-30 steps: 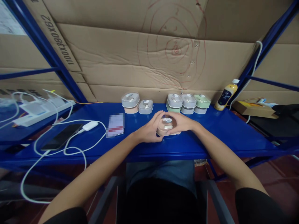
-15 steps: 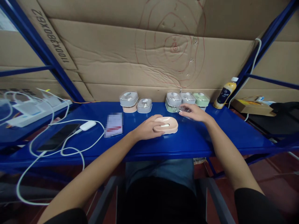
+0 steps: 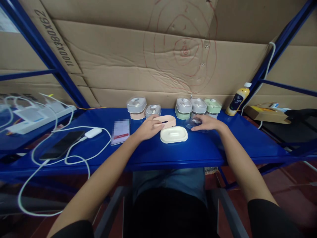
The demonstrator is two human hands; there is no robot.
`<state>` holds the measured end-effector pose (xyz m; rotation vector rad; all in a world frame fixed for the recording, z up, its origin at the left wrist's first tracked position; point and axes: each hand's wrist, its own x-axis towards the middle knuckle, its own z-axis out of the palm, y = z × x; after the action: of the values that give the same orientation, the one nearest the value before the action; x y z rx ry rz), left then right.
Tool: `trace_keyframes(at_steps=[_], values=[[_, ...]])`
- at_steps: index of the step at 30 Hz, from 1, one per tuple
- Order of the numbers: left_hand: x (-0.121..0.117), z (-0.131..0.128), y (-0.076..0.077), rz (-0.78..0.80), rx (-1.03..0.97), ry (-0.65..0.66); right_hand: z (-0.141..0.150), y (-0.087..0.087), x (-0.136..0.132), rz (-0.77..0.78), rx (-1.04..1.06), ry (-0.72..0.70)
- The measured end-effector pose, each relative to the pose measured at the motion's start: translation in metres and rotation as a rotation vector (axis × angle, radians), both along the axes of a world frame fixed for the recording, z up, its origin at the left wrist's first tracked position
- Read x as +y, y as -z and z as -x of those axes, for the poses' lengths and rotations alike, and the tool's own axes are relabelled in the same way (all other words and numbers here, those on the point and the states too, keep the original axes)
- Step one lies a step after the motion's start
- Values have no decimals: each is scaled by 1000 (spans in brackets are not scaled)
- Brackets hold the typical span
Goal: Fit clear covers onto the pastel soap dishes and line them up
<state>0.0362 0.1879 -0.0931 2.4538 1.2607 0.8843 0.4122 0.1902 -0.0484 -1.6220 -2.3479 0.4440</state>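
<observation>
My left hand [image 3: 148, 127] grips a pink oval piece [image 3: 166, 121] and holds it just above the blue shelf [image 3: 223, 148], a little behind a cream oval tray [image 3: 173, 134] that lies flat on the shelf. My right hand [image 3: 207, 123] rests to the right, its fingers closed around a clear see-through lid or cup [image 3: 194, 123]. Behind the hands, small lidded boxes stand in a row: a pink one [image 3: 136, 107], a grey one [image 3: 153, 110], then a green one [image 3: 183, 108], a grey one [image 3: 198, 106] and a light green one [image 3: 213, 106].
A notepad with a red pen [image 3: 120, 131] lies left of the hands. Further left are a black phone [image 3: 61, 144], a white charger [image 3: 91, 133] and looping white cables [image 3: 49, 165]. A yellow drink bottle [image 3: 238, 99] stands at the right, before a cardboard wall [image 3: 158, 59].
The stacked box has come apart: my left hand lifted the pink piece back and left off the cream tray, and my right hand carried the clear piece to the right.
</observation>
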Motion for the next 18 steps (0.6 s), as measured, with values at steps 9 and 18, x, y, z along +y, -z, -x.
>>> trace_keyframes(at_steps=[9,18], values=[[-1,0,-4,25,39,32,-2,3,4,-8,42,-17],[-31,-27,1,-86,79,299,3,10,7,-268,250,36]])
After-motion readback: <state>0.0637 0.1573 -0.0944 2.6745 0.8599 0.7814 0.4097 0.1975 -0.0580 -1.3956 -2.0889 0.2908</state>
